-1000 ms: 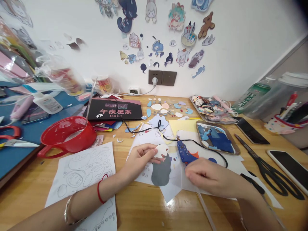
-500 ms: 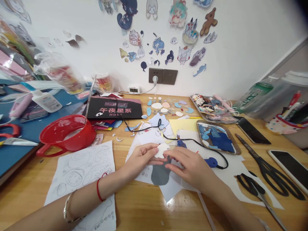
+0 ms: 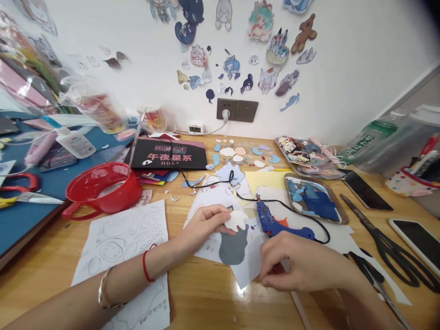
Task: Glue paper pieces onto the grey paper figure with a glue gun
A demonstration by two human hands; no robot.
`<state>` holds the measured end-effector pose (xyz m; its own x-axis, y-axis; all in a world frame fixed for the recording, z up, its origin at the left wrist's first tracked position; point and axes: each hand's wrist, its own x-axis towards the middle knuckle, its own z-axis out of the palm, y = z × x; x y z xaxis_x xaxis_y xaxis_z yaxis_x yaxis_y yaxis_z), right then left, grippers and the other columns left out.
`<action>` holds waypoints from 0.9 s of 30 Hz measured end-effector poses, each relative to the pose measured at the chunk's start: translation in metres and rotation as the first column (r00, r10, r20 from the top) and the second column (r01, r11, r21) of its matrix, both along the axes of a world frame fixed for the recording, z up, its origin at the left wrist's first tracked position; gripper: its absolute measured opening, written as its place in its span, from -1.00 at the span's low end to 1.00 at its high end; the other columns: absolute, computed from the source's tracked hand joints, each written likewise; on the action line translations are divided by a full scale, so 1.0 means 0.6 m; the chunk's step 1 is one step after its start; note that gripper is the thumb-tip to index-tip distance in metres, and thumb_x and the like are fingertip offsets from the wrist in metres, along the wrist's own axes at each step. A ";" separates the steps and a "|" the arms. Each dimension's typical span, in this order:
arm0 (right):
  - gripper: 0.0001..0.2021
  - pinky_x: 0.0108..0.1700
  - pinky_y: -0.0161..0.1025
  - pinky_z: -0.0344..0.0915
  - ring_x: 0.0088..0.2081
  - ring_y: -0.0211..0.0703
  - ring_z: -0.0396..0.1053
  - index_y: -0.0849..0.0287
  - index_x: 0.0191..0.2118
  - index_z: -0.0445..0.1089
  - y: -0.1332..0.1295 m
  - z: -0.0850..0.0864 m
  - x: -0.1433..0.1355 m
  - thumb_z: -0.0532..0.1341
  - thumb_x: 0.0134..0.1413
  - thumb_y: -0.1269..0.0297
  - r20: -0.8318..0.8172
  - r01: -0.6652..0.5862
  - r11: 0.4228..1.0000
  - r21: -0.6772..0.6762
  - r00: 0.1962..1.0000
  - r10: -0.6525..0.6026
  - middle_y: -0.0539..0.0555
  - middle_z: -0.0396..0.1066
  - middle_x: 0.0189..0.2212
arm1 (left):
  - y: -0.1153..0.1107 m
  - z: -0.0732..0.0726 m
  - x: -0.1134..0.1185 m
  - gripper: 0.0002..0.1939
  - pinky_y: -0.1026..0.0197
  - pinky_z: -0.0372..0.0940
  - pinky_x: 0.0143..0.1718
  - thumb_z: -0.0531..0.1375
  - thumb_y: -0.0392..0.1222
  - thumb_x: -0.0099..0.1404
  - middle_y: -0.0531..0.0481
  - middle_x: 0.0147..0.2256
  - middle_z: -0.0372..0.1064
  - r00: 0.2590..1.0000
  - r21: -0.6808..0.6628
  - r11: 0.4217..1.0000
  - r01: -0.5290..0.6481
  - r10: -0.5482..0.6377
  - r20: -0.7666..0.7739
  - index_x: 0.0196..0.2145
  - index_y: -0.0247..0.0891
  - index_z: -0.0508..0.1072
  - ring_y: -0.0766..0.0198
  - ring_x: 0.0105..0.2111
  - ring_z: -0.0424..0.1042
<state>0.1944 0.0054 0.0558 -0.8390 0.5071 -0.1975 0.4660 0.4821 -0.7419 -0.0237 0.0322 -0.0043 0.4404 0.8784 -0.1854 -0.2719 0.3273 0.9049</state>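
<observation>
Near the middle, my left hand (image 3: 209,222) pinches a small white cutout (image 3: 236,220) between thumb and fingers, above a grey shape (image 3: 233,246) on white paper. My right hand (image 3: 280,263) is to the right and lower, its fingers curled with the thumb and index tips close together; whatever they hold, if anything, is too small to make out. Just beyond it lies a blue glue gun (image 3: 275,222) with its black cord looping behind. A sheet of pencil drawings (image 3: 120,247) rests under my left forearm.
At the left are a red bowl (image 3: 103,190), a glue bottle (image 3: 74,141) and scissors (image 3: 37,198). Small cutouts lie at the back. A tray of blue scraps (image 3: 338,213), black scissors (image 3: 381,243) and two phones (image 3: 367,190) are at the right.
My right hand has moved away from the white cutout, toward me and to the right, uncovering the glue gun. My left hand still holds the cutout. The view has shifted slightly.
</observation>
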 end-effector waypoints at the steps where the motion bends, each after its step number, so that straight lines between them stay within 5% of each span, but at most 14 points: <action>1: -0.90 -0.42 -0.43 0.22 -0.49 -0.35 0.32 0.22 -0.43 0.49 0.000 -0.002 0.000 0.24 0.03 0.37 -0.001 0.041 0.999 -0.006 0.999 -0.041 -0.03 0.39 -0.55 | 0.000 -0.002 -0.001 -0.81 0.31 0.35 -0.34 0.27 -0.12 0.14 0.00 -0.44 0.47 1.000 0.021 1.000 -0.003 0.003 -0.026 -0.44 -0.32 0.49 0.33 -0.46 0.45; 6: -0.95 -0.40 -0.42 0.22 -0.47 -0.35 0.30 0.20 -0.39 0.42 0.000 -0.008 -0.007 0.20 0.02 0.42 -0.019 0.219 0.975 0.041 0.976 -0.218 -0.05 0.40 -0.50 | -0.001 -0.002 -0.002 -0.84 0.40 0.28 -0.49 0.31 -0.16 0.10 0.04 -0.56 0.44 0.999 0.004 1.000 -0.005 0.005 -0.047 -0.47 -0.34 0.52 0.43 -0.59 0.38; 13: -0.83 -0.42 -0.41 0.21 -0.54 -0.37 0.27 0.21 -0.49 0.42 -0.004 -0.004 -0.009 0.29 -0.02 0.21 0.012 0.024 0.991 -0.133 1.000 -0.022 -0.08 0.33 -0.59 | 0.001 0.001 0.000 -0.80 0.37 0.38 -0.43 0.34 -0.16 0.07 -0.01 -0.52 0.49 1.000 -0.063 0.998 -0.007 0.007 0.003 -0.43 -0.34 0.46 0.31 -0.49 0.51; 16: -0.91 -0.45 -0.43 0.17 -0.54 -0.38 0.24 0.20 -0.42 0.37 -0.006 -0.003 -0.012 0.26 0.00 0.32 -0.019 0.099 0.985 -0.138 0.995 -0.102 -0.10 0.30 -0.59 | 0.000 0.001 -0.001 -0.78 0.37 0.40 -0.42 0.34 -0.16 0.07 -0.03 -0.53 0.50 1.000 -0.088 0.996 -0.005 0.005 0.006 -0.41 -0.33 0.42 0.28 -0.48 0.53; 20: -0.79 -0.54 -0.45 0.07 -0.60 -0.40 0.13 0.21 -0.52 0.31 -0.003 -0.007 -0.012 0.30 -0.03 0.23 -0.075 0.242 0.963 -0.114 0.965 -0.252 -0.14 0.20 -0.67 | -0.001 0.001 -0.001 -0.77 0.37 0.41 -0.45 0.34 -0.16 0.07 -0.03 -0.56 0.51 1.000 -0.108 0.994 0.013 -0.013 0.003 -0.41 -0.33 0.39 0.25 -0.48 0.54; 24: -0.86 -0.41 -0.44 0.24 -0.47 -0.34 0.35 0.25 -0.24 0.44 -0.004 -0.007 -0.008 0.24 0.04 0.35 -0.071 -0.098 0.916 -0.388 0.995 0.077 0.01 0.46 -0.48 | 0.000 -0.001 0.001 -0.75 0.36 0.43 -0.44 0.36 -0.14 0.05 -0.01 -0.56 0.50 1.000 -0.104 0.995 0.008 -0.008 0.005 -0.43 -0.33 0.39 0.23 -0.47 0.55; 27: -0.84 -0.33 -0.42 0.28 -0.40 -0.30 0.40 0.23 -0.23 0.50 -0.006 -0.004 -0.010 0.23 0.08 0.32 -0.090 -0.180 0.919 -0.351 0.983 0.158 0.07 0.51 -0.42 | -0.001 -0.001 0.003 -0.72 0.35 0.43 -0.45 0.37 -0.13 0.02 0.00 -0.58 0.49 1.000 -0.099 0.995 0.006 -0.005 0.003 -0.43 -0.33 0.38 0.22 -0.47 0.55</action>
<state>0.1887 0.0018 0.0533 -0.9217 0.2618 -0.2862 0.3509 0.2486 -0.9028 -0.0221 0.0316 -0.0047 0.4457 0.8535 -0.2701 -0.2720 0.4166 0.8674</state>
